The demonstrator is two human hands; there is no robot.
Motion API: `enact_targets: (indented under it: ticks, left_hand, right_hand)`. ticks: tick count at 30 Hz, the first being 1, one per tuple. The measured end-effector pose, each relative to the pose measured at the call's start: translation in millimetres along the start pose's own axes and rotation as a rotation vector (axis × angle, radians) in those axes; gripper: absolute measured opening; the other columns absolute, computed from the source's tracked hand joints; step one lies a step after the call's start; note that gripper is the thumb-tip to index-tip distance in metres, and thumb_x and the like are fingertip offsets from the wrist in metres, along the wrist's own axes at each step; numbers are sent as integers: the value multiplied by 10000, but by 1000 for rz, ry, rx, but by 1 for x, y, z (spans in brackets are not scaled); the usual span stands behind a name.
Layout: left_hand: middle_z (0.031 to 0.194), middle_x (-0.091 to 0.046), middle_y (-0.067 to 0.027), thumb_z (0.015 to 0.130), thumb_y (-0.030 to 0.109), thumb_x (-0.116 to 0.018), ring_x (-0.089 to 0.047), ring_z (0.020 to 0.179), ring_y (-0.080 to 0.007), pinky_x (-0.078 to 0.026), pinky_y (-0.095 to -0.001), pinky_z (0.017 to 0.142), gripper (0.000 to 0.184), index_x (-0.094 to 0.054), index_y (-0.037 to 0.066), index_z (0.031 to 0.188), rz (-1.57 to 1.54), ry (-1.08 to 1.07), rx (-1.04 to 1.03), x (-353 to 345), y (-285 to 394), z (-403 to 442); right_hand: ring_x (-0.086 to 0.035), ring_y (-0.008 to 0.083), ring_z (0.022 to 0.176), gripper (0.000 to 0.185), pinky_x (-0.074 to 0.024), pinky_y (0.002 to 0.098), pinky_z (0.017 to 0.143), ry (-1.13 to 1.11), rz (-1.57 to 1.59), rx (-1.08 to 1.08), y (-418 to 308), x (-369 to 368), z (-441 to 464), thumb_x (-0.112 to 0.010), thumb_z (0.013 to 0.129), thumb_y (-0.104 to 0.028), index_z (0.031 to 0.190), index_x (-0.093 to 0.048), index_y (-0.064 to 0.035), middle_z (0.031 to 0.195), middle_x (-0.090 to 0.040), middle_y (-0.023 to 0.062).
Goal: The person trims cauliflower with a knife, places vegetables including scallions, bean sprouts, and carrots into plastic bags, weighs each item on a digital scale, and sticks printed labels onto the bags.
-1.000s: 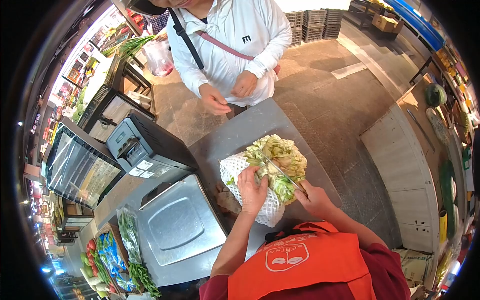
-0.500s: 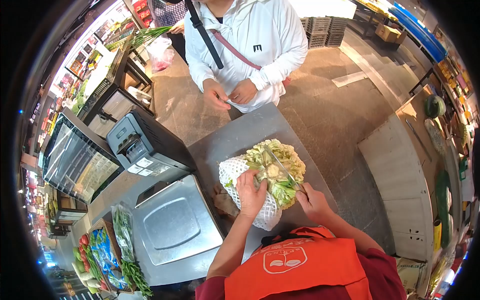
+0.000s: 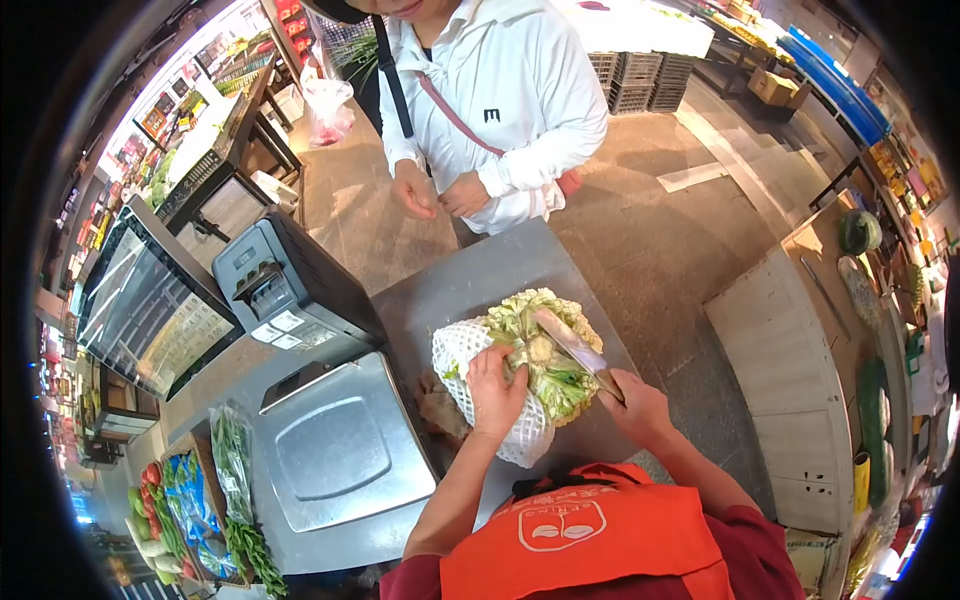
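A cauliflower (image 3: 541, 349) lies stem-side up on the grey counter, with pale green leaf stubs around its cut stem. White foam netting (image 3: 525, 440) is peeled back along its left and near side. My left hand (image 3: 497, 390) grips the cauliflower's left side over the netting, its fingertips by the stem. In my right hand (image 3: 638, 408), the handle of a knife (image 3: 572, 343) is held at the near right. The broad blade reaches across the cauliflower beside the stem, its flat side visible. Whether its edge is cutting in cannot be made out.
To the left are a metal weighing plate (image 3: 335, 450) and a dark machine (image 3: 290, 280) with a screen. A basket (image 3: 213, 470) of vegetables and bagged greens (image 3: 232, 460) stand beyond. A person in a white jacket (image 3: 500, 110) stands across the counter (image 3: 480, 270).
My knife's blade has turned from nearly edge-on to showing its broad side over the cauliflower. My left hand keeps its hold. The person opposite has shifted slightly, hands still close together.
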State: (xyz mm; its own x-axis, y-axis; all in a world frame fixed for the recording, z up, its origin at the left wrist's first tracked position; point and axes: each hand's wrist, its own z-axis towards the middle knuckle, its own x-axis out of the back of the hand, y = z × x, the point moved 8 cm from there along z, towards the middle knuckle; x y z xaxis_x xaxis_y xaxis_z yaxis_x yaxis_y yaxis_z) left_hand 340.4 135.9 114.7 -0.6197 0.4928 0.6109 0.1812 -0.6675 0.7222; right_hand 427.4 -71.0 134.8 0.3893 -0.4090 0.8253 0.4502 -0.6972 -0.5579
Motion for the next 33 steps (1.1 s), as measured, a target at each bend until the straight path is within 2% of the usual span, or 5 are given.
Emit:
enact_targets:
  ticks: [8, 15, 18, 27, 33]
  left_hand:
    - [1021, -530, -126, 704, 127, -638, -462, 977, -320, -355, -411, 849, 338, -522, 59, 1014, 8, -11, 17, -3, -3, -1]
    - [1040, -528, -126, 718, 127, -637, -453, 1003, -322, -346, -410, 866, 341, -523, 51, 1030, -12, -32, 43, -2, -2, -2]
    - [1049, -528, -126, 719, 124, -637, -452, 1008, -320, -344, -412, 872, 337, -525, 54, 1028, 9, -14, 25, -2, -1, -2]
    - [1058, -533, -128, 718, 125, -638, -456, 1019, -315, -346, -407, 880, 339, -526, 60, 1031, -16, -17, 24, -3, -4, -1]
    - [1048, -528, -136, 694, 109, -664, -470, 998, -316, -358, -407, 870, 340, -525, 54, 998, -5, 61, -14, 8, 2, 1]
  right_hand:
    - [-563, 347, 831, 271, -444, 385, 687, -39, 44, 24, 2, -2, 0, -559, 811, -262, 1010, -532, -79, 923, -577, 156]
    - [-450, 78, 577, 173, -383, 238, 547, -90, 953, -20, -3, -1, 3, -473, 902, -206, 921, -496, -35, 722, -488, -4]
    - [-445, 96, 544, 196, -381, 244, 540, -156, 1011, -222, -1, -16, 4, -466, 906, -238, 896, -498, -45, 681, -485, 8]
    - [-480, 162, 558, 290, -384, 318, 527, -200, 485, -88, -2, -35, 1, -501, 886, -301, 843, -482, -15, 602, -472, 84]
    - [-445, 177, 575, 267, -382, 322, 554, -166, 493, -98, -5, -28, 0, -514, 875, -274, 878, -497, -7, 639, -478, 106]
